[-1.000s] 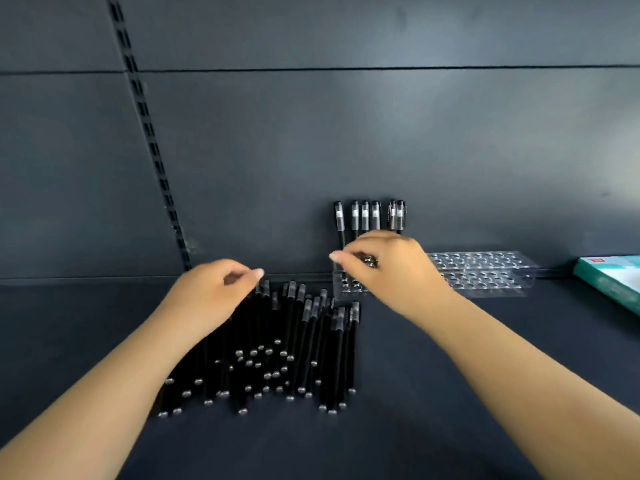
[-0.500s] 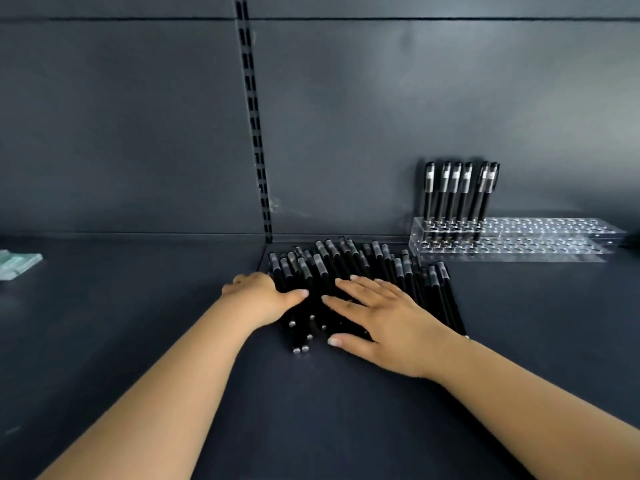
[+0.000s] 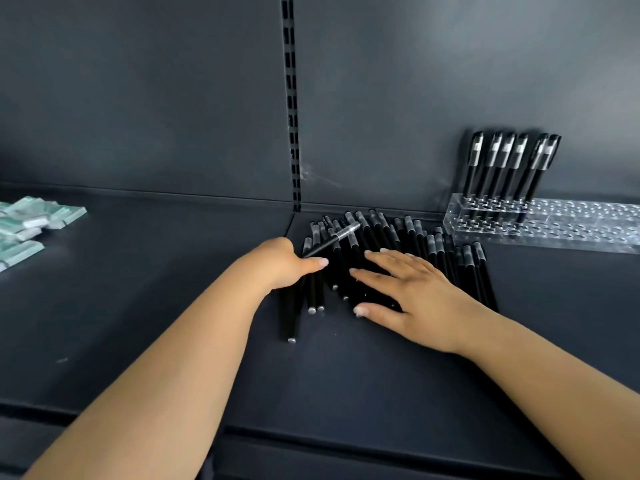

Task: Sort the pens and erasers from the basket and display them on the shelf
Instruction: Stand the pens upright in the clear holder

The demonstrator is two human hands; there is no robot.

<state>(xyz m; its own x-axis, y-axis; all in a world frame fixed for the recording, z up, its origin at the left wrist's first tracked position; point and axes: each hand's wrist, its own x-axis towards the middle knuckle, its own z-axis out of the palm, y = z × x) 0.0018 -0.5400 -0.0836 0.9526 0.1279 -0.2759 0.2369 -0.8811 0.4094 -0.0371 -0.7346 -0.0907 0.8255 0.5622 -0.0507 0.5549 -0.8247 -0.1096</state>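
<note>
A dark, matte shelf (image 3: pixel 138 306) of smooth sheet metal is shown, backed by panels of the same finish and divided by a vertical slotted upright (image 3: pixel 291 98). At the centre, toward the far edge, a loose pile of pens (image 3: pixel 398 237) is laid flat: slim black cylindrical barrels with translucent grey caps pointing far and small silver end plugs pointing near. The left hand (image 3: pixel 284 263) is set at the left margin of the pile, its fingers curled inward and closed about a single pen (image 3: pixel 332 240), which is raised at a slant above the others, cap end up and to the right; the thumb is extended across the barrels. The right hand (image 3: pixel 412 292) is laid palm down on the right part of the pile, fingers (image 3: pixel 381 258) spread and flat, nothing gripped. At the far right, a clear acrylic pen rack (image 3: pixel 554 226), rectangular and pierced with rows of round holes, is placed against the back panel; six upright pens (image 3: pixel 509 168) are stood in its left end, caps uppermost, leaning slightly. The remaining holes are unfilled. At the far left edge, well apart from the pile, a cluster of flat rectangular erasers (image 3: pixel 31 220) in pale green and white glossy wrappers is spread on the shelf.
</note>
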